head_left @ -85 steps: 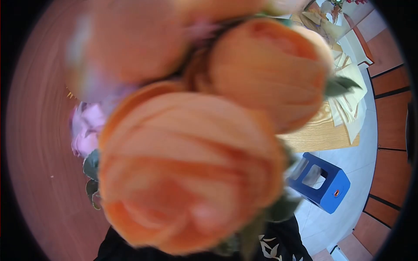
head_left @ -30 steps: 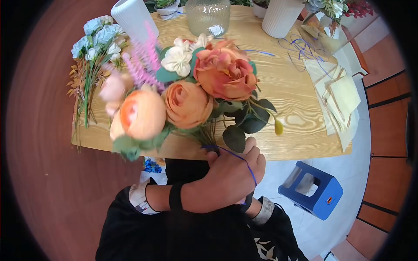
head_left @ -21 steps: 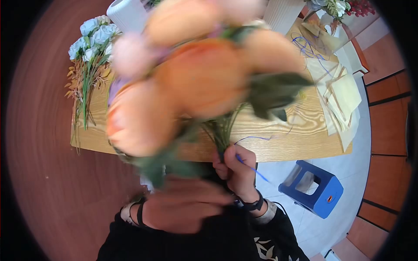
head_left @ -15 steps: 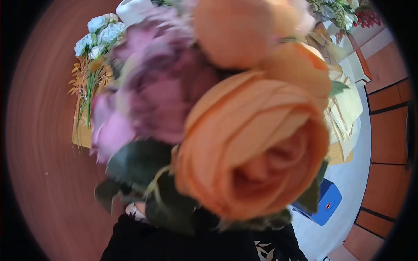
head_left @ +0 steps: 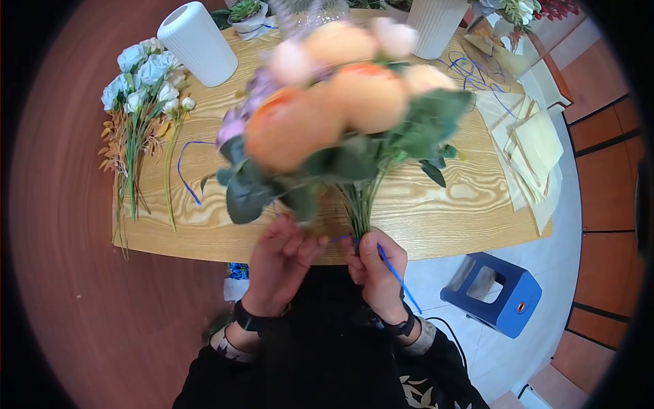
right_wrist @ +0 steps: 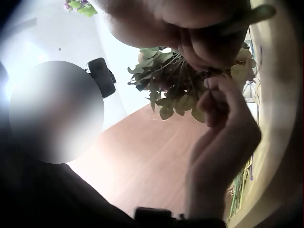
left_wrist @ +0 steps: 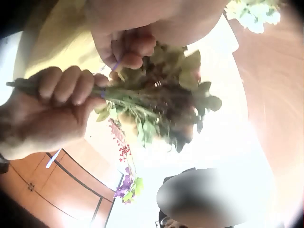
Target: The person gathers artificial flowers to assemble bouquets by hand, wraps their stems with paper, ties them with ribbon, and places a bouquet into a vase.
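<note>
My right hand (head_left: 380, 276) grips the bound green stems (head_left: 360, 204) of a bouquet of artificial flowers, held upright at the table's front edge. Its blooms are peach-orange roses (head_left: 368, 99), pale pink buds and purple flowers (head_left: 259, 95), over dark green leaves; they are blurred. To the left, my left hand (head_left: 279, 262) pinches a thin blue ribbon (left_wrist: 116, 65), drawn taut from the stems. The ribbon's other tail (head_left: 402, 281) hangs past my right thumb. In the left wrist view, my right fingers (left_wrist: 66, 85) wrap the stems just below the ribbon's band (left_wrist: 103, 93).
Pale blue and white flowers (head_left: 139, 78) lie at the table's left, near a white ribbed vase (head_left: 197, 44). Another vase (head_left: 436, 31) and a glass jar stand behind. Cream wrapping paper (head_left: 535, 153) lies right, with tangled blue ribbon (head_left: 470, 71). A blue stool (head_left: 494, 293) stands on the floor.
The bouquet has turned and swung away from the camera, uncovering both hands. My left hand has moved from across the stems out to the left, drawing the ribbon with it.
</note>
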